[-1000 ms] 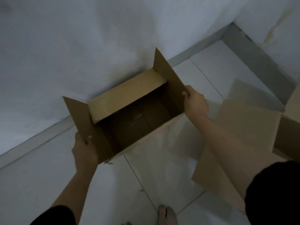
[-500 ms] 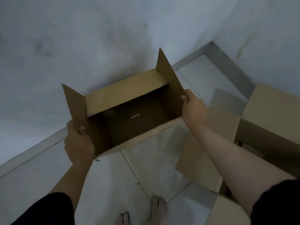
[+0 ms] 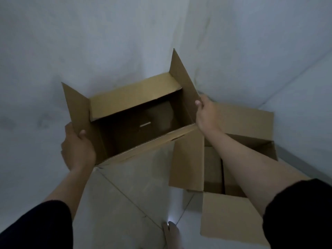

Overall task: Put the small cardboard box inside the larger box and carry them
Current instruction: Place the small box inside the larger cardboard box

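Small cardboard box, frame centre: left hand and right hand clamped on end flaps; larger box, lower right, now nearer

Both bare forearms end in short black fabric sleeves, the left sleeve and the right sleeve; one bare foot shows below.

Room is dimly lit. Two plain white walls are seen meeting at a corner, w/ faint grey smudges on the left one. Floor is laid w/ pale glossy tiles, thin grout lines crossing diagonally; a small bright glint is reflected near bottom centre.
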